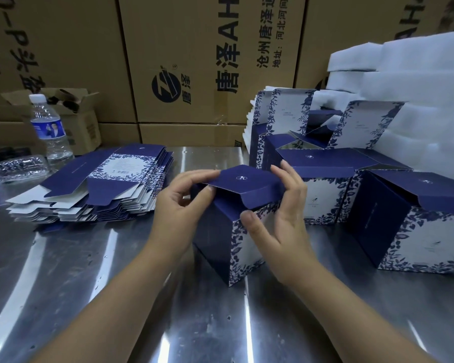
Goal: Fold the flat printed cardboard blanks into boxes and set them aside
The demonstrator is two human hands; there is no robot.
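Two-handed closing of lid flap [243,179] on box [220,239], table [89,297] centre. Best: keep side flaps in, feed tuck tab [260,201] straight down front wall, no crease. Left hand [178,205] at 9 o'clock, fingers curled, pinching lid edge. Right hand [283,216] at 3 o'clock, thumb pressing tab, fingers arched on lid. Flat blanks [97,187] at 10 o'clock. Finished boxes [414,226] at 2 o'clock.

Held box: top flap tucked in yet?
No, the top flap is lifted above the box, gripped by the left hand and right hand.

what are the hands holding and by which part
The half-folded box, by its top flap: the left hand pinches the flap's left end, the right hand grips its right end, thumb on the front edge.
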